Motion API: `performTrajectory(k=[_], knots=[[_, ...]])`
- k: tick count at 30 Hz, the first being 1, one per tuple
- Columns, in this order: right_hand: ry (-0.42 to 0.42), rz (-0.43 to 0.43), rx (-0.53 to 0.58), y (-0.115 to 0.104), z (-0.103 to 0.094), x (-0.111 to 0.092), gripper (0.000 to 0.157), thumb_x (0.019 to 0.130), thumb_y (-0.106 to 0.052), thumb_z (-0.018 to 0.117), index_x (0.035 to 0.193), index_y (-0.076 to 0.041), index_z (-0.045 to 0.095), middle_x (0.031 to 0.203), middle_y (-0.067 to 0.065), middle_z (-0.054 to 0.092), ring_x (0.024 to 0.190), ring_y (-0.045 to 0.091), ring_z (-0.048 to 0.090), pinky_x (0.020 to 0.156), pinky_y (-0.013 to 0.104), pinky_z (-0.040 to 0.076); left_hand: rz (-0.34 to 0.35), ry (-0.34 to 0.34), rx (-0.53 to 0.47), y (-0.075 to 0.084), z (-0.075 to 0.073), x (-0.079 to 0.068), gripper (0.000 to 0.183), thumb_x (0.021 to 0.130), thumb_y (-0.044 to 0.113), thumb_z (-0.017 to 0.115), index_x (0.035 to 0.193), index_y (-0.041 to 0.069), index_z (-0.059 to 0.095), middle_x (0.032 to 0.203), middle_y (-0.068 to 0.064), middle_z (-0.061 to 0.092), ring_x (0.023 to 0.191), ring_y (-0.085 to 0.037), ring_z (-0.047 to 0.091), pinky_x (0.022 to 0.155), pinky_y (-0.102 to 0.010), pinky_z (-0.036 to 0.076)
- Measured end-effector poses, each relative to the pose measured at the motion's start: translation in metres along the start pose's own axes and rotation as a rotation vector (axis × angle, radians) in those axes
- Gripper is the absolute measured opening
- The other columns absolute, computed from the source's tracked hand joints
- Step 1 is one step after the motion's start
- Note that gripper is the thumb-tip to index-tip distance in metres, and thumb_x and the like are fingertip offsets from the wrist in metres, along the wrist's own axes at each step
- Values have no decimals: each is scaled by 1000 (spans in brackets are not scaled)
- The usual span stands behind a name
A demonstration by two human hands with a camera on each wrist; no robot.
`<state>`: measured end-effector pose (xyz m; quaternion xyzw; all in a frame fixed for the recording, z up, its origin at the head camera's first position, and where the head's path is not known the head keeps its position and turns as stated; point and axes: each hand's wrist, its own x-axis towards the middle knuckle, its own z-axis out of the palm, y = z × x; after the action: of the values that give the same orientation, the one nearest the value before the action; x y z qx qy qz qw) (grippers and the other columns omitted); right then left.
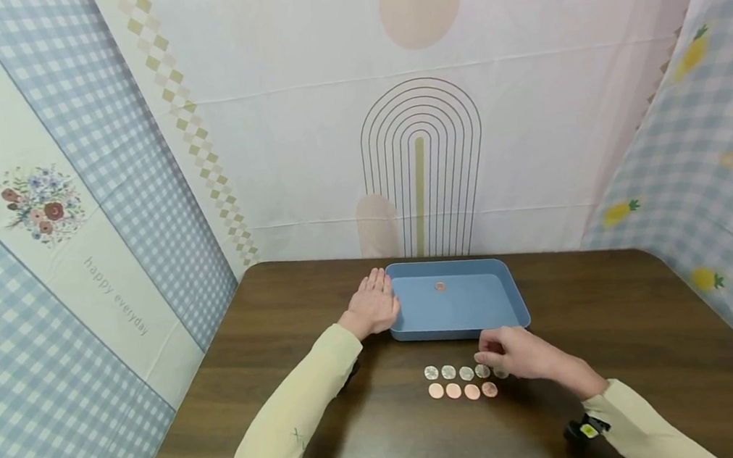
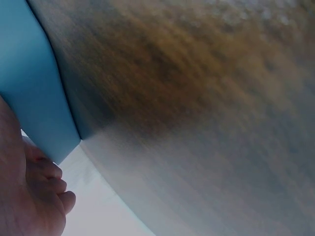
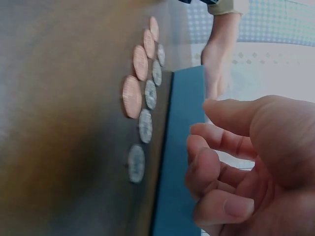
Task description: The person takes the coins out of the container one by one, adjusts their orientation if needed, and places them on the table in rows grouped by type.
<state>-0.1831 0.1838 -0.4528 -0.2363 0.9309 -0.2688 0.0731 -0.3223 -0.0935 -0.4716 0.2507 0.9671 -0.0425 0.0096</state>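
A shallow blue tray [image 1: 465,311] sits on the table, with one copper-coloured coin [image 1: 440,286] inside. My left hand [image 1: 373,302] rests against its left edge, fingers straight and pointing away from me. Just in front of the tray's near right corner hovers my right hand [image 1: 520,351], its fingers loosely bent. The right wrist view shows nothing between the thumb and fingers. Under and left of that hand lie two rows of coins: several silver coins [image 1: 448,372] nearer the tray, and several copper coins [image 1: 453,390] in front of them. My right hand partly hides the rightmost silver coin.
The dark wooden table [image 1: 332,436] reaches back to a patterned cloth backdrop [image 1: 307,154]. Checked cloths hang at the left [image 1: 132,162] and right [image 1: 712,213]. A black wrist device [image 1: 583,430] sits at my right sleeve.
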Motion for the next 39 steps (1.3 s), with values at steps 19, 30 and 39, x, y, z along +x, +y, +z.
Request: performTrajectory(k=[19, 30, 39], knots=[[104, 5, 27, 1, -20, 44, 10, 97, -16, 61, 88, -14, 62, 69, -2, 57, 47, 8, 52, 47, 25, 47, 7, 36, -13, 0, 0, 1, 62, 104, 34, 24, 153, -4, 24, 163, -19, 19, 153, -31, 17, 125, -41, 18], [172, 21, 34, 10, -17, 68, 9, 95, -15, 62, 87, -13, 63, 69, -1, 60, 49, 9, 54, 50, 25, 46, 8, 29, 3, 0, 0, 2, 62, 105, 35, 23, 154, -3, 24, 163, -19, 18, 153, -31, 16, 125, -41, 17], [194, 50, 48, 22, -13, 87, 9, 95, -15, 61, 87, -11, 63, 70, 1, 63, 49, 10, 54, 54, 27, 46, 7, 27, 12, 0, 1, 1, 62, 105, 35, 24, 153, -4, 24, 163, -20, 19, 153, -32, 16, 124, -42, 20]])
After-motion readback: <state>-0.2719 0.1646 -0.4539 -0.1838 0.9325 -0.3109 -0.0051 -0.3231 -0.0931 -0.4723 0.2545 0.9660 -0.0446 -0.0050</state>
